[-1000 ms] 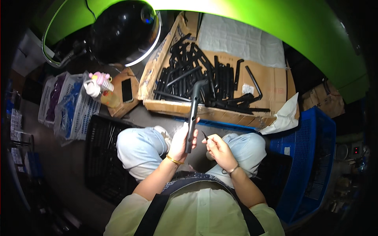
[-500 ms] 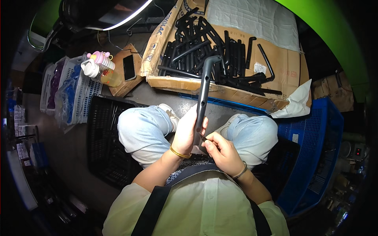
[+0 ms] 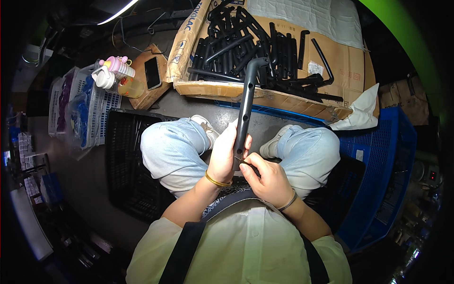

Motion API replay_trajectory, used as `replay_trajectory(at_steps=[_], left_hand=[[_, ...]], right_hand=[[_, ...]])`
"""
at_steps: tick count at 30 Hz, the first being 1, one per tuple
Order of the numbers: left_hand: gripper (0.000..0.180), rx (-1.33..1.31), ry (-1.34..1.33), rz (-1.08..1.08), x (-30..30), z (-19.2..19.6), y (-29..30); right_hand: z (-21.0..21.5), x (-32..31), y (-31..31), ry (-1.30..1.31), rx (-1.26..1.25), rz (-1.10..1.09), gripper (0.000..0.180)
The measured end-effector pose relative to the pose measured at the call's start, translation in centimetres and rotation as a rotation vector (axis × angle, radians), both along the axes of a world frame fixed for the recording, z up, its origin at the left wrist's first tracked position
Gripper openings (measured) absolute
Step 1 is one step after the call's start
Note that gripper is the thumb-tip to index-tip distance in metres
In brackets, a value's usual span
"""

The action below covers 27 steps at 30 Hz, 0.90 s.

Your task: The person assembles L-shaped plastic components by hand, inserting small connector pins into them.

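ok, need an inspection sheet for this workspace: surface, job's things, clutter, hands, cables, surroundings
Surface: grey floor; the person sits with knees apart, no table in view.
Job's things: long black plastic tube with a bent top end and holes along it, held upright; cardboard box ahead, piled with similar black tubes.
Clutter: pink-capped bottle and phone on a small carton; white cloth by the box.
Hands: left hand is wrapped round the tube's lower part; right hand presses a small tool, too small to identify, against its bottom end.
Cables: thin wires in the dark upper left.
Surroundings: black crate on the left, blue crate on the right, white baskets far left.
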<state>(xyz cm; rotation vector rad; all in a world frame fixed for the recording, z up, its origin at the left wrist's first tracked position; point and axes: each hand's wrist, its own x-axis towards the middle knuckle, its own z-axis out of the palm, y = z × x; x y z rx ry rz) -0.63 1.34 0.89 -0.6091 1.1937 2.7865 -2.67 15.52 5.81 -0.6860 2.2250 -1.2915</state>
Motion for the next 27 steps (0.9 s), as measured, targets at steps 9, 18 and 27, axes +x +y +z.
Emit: replay_trajectory(at_steps=[9,18,27], left_hand=[[0.049,-0.022,0.002,0.001,0.1,0.2,0.2],[0.041,-0.107,-0.028,0.046,0.2,0.8,0.6],[0.034,-0.127,0.022,0.128,0.3,0.0,1.0]], right_hand=[[-0.1,0.2,0.2,-0.003,0.004,-0.004,0.016],[-0.9,0.8,0.1,-0.075,-0.058,-0.031,0.015],[-1.5,1.3,-0.2,-0.063,-0.113,-0.085,0.014]])
